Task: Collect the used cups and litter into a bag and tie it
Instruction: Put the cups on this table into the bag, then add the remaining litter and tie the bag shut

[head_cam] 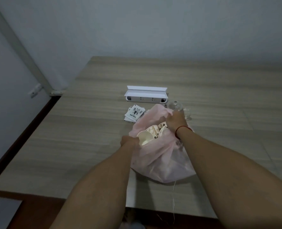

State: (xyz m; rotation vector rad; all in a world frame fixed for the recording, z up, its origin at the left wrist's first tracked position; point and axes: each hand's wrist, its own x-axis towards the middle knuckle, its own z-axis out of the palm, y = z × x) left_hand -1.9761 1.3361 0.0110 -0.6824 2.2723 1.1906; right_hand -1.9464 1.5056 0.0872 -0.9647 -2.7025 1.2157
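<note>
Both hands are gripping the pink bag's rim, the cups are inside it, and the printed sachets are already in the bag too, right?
Not quite. The head view shows the printed sachets still lying on the table, beside the pink bag. The rest holds: left hand and right hand grip its rim, with the cups inside.

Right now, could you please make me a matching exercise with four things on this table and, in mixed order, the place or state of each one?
Things:
1. pink bag
2. paper cups
3. printed sachets
4. white power strip

Places or states:
A. flat on the table, left of the bag's far edge
B. inside the bag, seen through its open mouth
C. farthest from the person, behind the bag
D. held open by the left hand and the right hand

Pairs: 1-D, 2-B, 3-A, 4-C
</note>
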